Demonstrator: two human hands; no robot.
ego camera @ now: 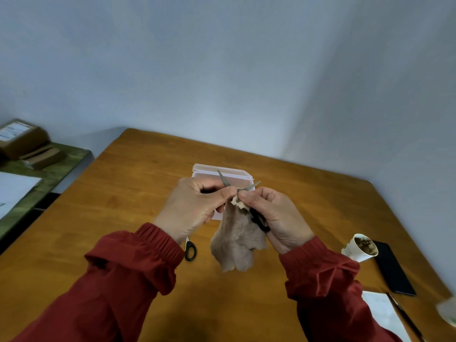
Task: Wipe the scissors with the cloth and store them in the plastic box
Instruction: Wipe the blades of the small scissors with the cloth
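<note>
Wooden table [138, 183], white walls. Right hand [278, 213] grips the scissors [251, 186] by the black handle, blades splayed, tips pointing far, over the box [237, 174] just beyond. Left hand [195, 206] pinches the cloth [237, 240] near the pivot, and the cloth hangs between both hands.

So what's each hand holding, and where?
The right hand grips the black-handled steel scissors by the handles; left hand pinches the beige cloth at its top, around a blade.

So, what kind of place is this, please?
Probably a corner of a home or small office room: a wooden table stands near plain walls, with a used paper cup on it and cardboard parcels on a side shelf.
</note>
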